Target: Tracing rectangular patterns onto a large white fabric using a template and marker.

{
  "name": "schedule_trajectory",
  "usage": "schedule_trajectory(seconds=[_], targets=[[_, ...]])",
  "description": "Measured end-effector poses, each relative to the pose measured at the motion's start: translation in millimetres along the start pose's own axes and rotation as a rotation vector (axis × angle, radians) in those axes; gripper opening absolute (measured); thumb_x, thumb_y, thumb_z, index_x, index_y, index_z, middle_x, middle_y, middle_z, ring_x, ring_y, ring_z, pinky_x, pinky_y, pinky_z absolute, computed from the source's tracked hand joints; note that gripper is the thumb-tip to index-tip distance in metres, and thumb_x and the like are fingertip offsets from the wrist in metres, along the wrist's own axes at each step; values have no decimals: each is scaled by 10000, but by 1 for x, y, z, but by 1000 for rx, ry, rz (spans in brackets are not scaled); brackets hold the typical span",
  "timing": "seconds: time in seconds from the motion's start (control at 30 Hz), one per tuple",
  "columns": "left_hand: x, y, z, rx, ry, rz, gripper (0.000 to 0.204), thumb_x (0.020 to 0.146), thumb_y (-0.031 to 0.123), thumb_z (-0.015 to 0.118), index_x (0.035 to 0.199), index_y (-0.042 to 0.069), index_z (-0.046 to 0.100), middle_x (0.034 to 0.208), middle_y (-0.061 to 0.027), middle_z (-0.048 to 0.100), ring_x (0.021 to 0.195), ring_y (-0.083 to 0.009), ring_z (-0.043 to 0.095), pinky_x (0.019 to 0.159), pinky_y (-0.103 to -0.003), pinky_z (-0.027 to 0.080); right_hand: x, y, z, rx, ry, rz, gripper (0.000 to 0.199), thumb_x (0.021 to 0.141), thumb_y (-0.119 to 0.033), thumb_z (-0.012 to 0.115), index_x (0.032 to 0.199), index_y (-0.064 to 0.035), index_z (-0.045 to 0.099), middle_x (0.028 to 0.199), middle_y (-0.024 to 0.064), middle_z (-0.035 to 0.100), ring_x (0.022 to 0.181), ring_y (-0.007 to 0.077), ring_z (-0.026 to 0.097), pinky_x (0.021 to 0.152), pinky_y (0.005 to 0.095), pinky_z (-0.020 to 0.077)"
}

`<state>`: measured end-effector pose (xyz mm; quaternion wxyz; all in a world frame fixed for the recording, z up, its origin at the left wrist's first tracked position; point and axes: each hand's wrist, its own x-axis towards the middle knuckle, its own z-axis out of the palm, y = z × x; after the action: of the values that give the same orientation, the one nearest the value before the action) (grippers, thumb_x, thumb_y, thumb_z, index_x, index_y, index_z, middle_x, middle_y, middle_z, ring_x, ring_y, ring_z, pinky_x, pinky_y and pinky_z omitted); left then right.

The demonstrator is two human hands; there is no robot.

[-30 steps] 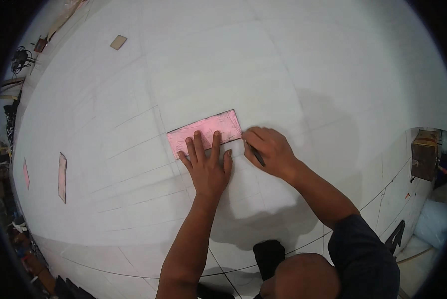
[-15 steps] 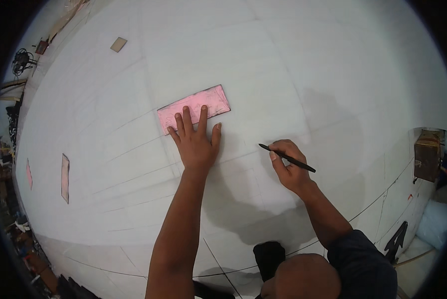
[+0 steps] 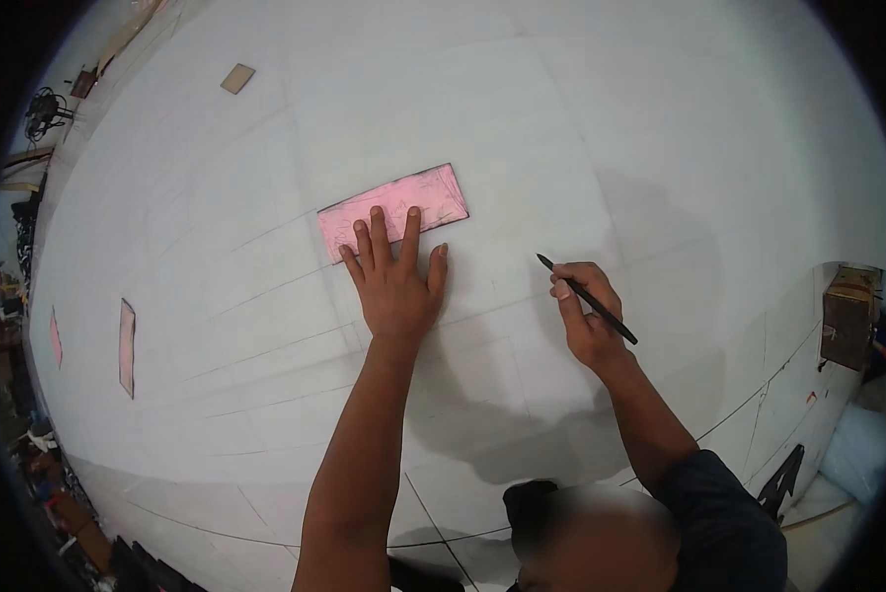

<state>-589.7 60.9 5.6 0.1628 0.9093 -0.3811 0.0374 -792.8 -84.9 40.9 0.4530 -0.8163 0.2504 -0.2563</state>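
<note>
A pink rectangular template [image 3: 393, 205] with dark edges lies flat on a large white sheet [image 3: 581, 118] marked with faint pencil lines. My left hand [image 3: 395, 278] rests flat on the sheet, fingers spread, with the fingertips pressing on the template's near edge. To the right, my right hand [image 3: 586, 314] holds a black pen [image 3: 588, 299] in a writing grip. The pen's tip points up and left, just above the sheet and well apart from the template.
Two narrow pink and tan pieces [image 3: 126, 346] lie at the left of the sheet, and a small tan piece [image 3: 236, 78] lies at the far left top. A brown box [image 3: 847, 316] stands at the right edge. Clutter lines the left rim.
My left hand has slid the pink template up and to the left, then stayed on it. My right hand with the pen has drawn away from the template to the right.
</note>
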Motion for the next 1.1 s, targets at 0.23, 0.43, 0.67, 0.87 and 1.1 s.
schedule_trajectory(seconds=[0.23,0.43,0.67,0.87,1.1], targets=[[-2,-1,-5,-6,-29,-11,584,983,449,552,1515,226,463,1600,-208,319,1490,-445,252,1208,-612,131,-1,-2,6,23,-39,27,169,967,-44,589,1128,-8,626,984,118,649,854,207,635,781,331,512],[-1,3,-1,-59,-14,-31,596,974,447,567,1497,177,475,1596,-227,320,1478,-456,271,1206,-608,152,-4,5,10,65,-2,37,153,972,-43,583,1117,-3,614,971,118,635,838,193,623,766,322,507],[-28,4,-12,-89,-20,-7,600,948,398,633,1474,140,499,1583,-236,341,1450,-483,316,1171,-632,222,-12,8,6,72,21,11,151,974,-34,573,1112,14,611,968,121,629,824,178,624,752,319,512],[-82,19,-22,-98,-113,-54,610,940,390,654,1477,144,501,1590,-235,329,1448,-485,320,1155,-655,236,-24,9,-4,117,66,82,148,974,-21,558,1107,13,612,972,119,627,818,171,626,748,305,514],[-76,18,-20,-122,-87,-53,614,935,377,664,1476,137,500,1585,-232,342,1451,-481,318,1164,-646,228,-28,11,3,95,57,31,145,972,-31,566,1101,17,610,966,114,626,840,175,631,762,314,516]])
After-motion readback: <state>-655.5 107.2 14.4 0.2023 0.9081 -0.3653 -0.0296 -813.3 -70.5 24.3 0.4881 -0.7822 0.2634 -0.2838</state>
